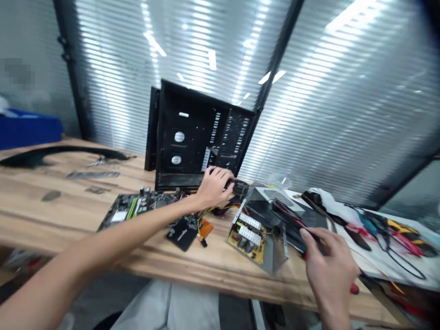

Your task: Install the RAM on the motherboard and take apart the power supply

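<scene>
My left hand (216, 185) reaches out to the foot of an open black computer case (192, 123). Its fingers curl round something dark, mostly hidden by the hand. Dark cables lie just right of it. Beside them an opened power supply (249, 233) shows its yellow circuit board. My right hand (328, 263) is closed at the right, thumb against fingers, on a dark item with red parts that I cannot make out. Left of centre lie a motherboard (137, 206) and a flat black drive (185, 233), with a yellow cable (200, 224) next to the drive.
A curved black strip (68, 150) and a thin metal strip (92, 174) lie on the wooden table (30, 197). A blue box (29, 130) stands far left. Cables and yellow-black tools (409, 233) crowd the right end. Behind the table is a ribbed glass wall.
</scene>
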Demonstrator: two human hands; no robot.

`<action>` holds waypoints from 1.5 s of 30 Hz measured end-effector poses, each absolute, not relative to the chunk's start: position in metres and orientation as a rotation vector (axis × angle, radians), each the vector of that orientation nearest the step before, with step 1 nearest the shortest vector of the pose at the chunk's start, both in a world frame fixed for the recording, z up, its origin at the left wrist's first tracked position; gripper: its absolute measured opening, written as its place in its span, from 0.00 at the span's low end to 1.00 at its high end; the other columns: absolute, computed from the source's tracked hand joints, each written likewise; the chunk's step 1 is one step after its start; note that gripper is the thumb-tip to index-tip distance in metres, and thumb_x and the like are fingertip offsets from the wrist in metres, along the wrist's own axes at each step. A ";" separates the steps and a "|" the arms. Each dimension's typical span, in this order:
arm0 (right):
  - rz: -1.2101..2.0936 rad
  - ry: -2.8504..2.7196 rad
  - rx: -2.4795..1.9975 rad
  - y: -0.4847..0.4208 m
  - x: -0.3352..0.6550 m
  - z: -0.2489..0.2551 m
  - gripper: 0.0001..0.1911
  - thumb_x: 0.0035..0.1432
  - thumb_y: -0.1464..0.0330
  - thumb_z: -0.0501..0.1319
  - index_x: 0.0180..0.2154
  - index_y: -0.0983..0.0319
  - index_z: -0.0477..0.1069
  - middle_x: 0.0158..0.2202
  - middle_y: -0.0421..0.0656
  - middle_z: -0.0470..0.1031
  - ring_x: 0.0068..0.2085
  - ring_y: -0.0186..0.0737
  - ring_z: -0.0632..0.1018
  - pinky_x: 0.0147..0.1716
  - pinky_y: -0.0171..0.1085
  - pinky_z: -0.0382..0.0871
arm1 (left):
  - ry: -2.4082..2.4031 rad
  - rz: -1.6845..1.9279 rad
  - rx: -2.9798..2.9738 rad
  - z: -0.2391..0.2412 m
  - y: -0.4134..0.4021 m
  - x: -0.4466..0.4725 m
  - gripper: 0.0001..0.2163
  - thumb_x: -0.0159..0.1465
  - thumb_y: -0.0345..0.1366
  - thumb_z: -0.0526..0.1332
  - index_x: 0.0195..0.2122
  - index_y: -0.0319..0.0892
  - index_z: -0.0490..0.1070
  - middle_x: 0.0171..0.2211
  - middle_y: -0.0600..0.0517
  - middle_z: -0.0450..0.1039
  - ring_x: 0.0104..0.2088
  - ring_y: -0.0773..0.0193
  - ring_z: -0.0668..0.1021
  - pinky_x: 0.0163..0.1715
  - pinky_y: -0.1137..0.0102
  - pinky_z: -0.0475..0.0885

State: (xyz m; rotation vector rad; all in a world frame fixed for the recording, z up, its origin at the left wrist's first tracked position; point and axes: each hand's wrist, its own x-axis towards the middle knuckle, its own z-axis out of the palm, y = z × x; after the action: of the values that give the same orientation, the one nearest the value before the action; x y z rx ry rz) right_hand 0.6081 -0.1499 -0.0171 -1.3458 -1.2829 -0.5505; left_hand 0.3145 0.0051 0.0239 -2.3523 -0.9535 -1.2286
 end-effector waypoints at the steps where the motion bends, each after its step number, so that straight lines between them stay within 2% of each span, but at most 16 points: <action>1: -0.529 -1.267 -1.349 -0.148 0.610 -0.020 0.18 0.64 0.50 0.63 0.36 0.58 0.80 0.40 0.49 0.79 0.43 0.55 0.80 0.48 0.52 0.73 | -0.932 -1.270 -2.346 0.016 0.000 0.314 0.09 0.74 0.38 0.56 0.49 0.43 0.74 0.52 0.48 0.79 0.55 0.56 0.75 0.64 0.54 0.59; 4: -0.463 -1.205 -1.357 -0.144 0.612 -0.027 0.21 0.63 0.49 0.63 0.36 0.60 0.80 0.41 0.48 0.79 0.43 0.51 0.80 0.49 0.49 0.71 | -0.880 -1.326 -2.367 -0.008 -0.010 0.315 0.09 0.73 0.35 0.55 0.47 0.42 0.75 0.49 0.47 0.80 0.52 0.55 0.76 0.62 0.53 0.61; 6: -0.429 -1.153 -1.348 -0.142 0.611 -0.029 0.21 0.64 0.49 0.63 0.37 0.60 0.81 0.42 0.49 0.79 0.44 0.50 0.79 0.50 0.48 0.71 | -0.668 -1.229 -2.492 -0.016 -0.014 0.314 0.08 0.73 0.35 0.57 0.46 0.44 0.76 0.49 0.48 0.81 0.52 0.55 0.77 0.64 0.50 0.59; 10: -0.386 -1.105 -1.315 -0.140 0.609 -0.030 0.18 0.64 0.51 0.64 0.37 0.60 0.81 0.42 0.48 0.79 0.45 0.49 0.79 0.49 0.47 0.71 | -0.679 -1.359 -2.549 -0.010 -0.028 0.312 0.10 0.74 0.35 0.55 0.48 0.43 0.76 0.51 0.48 0.80 0.54 0.55 0.75 0.59 0.54 0.63; 12: -0.369 -1.110 -1.308 -0.140 0.609 -0.030 0.17 0.64 0.53 0.64 0.37 0.59 0.81 0.43 0.47 0.79 0.45 0.48 0.79 0.50 0.47 0.70 | -0.589 -1.268 -2.695 -0.005 -0.037 0.315 0.10 0.74 0.38 0.57 0.51 0.45 0.76 0.51 0.48 0.80 0.56 0.54 0.74 0.58 0.55 0.64; 16: -0.357 -1.134 -1.284 -0.143 0.609 -0.031 0.14 0.65 0.55 0.65 0.37 0.58 0.80 0.42 0.45 0.78 0.45 0.46 0.79 0.49 0.46 0.70 | -0.449 -1.037 -2.845 -0.013 -0.052 0.327 0.13 0.71 0.46 0.64 0.51 0.47 0.77 0.48 0.50 0.82 0.60 0.49 0.73 0.65 0.47 0.53; 19: -0.352 -1.136 -1.275 -0.145 0.611 -0.031 0.14 0.65 0.55 0.65 0.37 0.58 0.80 0.42 0.45 0.78 0.45 0.46 0.79 0.49 0.45 0.70 | -0.503 -1.021 -2.863 -0.021 -0.055 0.334 0.11 0.71 0.47 0.65 0.47 0.48 0.79 0.43 0.51 0.82 0.58 0.51 0.74 0.66 0.47 0.51; 24: -0.347 -1.130 -1.276 -0.147 0.618 -0.031 0.14 0.64 0.55 0.65 0.38 0.59 0.81 0.42 0.46 0.79 0.45 0.47 0.79 0.49 0.46 0.70 | -0.532 -0.895 -2.791 -0.019 -0.055 0.335 0.15 0.72 0.48 0.63 0.53 0.47 0.77 0.46 0.50 0.82 0.61 0.50 0.72 0.68 0.42 0.44; 28: -0.343 -1.139 -1.277 -0.148 0.618 -0.030 0.13 0.64 0.55 0.66 0.38 0.58 0.81 0.42 0.45 0.79 0.45 0.46 0.79 0.49 0.46 0.70 | -0.534 -0.863 -2.733 -0.018 -0.055 0.337 0.12 0.73 0.48 0.61 0.48 0.47 0.78 0.43 0.52 0.81 0.58 0.53 0.73 0.68 0.45 0.48; 38: -0.328 -1.128 -1.272 -0.150 0.618 -0.030 0.12 0.64 0.57 0.66 0.39 0.58 0.81 0.43 0.45 0.78 0.45 0.46 0.79 0.49 0.46 0.71 | -0.518 -0.798 -2.659 -0.023 -0.056 0.343 0.14 0.74 0.47 0.59 0.48 0.43 0.76 0.44 0.49 0.80 0.52 0.54 0.73 0.55 0.56 0.61; 45: -0.321 -1.129 -1.274 -0.150 0.618 -0.030 0.11 0.64 0.57 0.66 0.38 0.57 0.81 0.42 0.44 0.78 0.45 0.45 0.79 0.49 0.46 0.71 | -0.544 -0.804 -2.682 -0.024 -0.057 0.343 0.15 0.74 0.48 0.59 0.49 0.43 0.76 0.45 0.49 0.79 0.53 0.54 0.72 0.55 0.57 0.61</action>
State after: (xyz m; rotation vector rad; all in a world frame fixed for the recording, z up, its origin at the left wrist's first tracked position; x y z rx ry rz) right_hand 0.6181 -0.1501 -0.0298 -1.2743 -1.1288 -0.3211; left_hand 0.3429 -0.0568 -0.0237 -2.6816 -0.5444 -0.8039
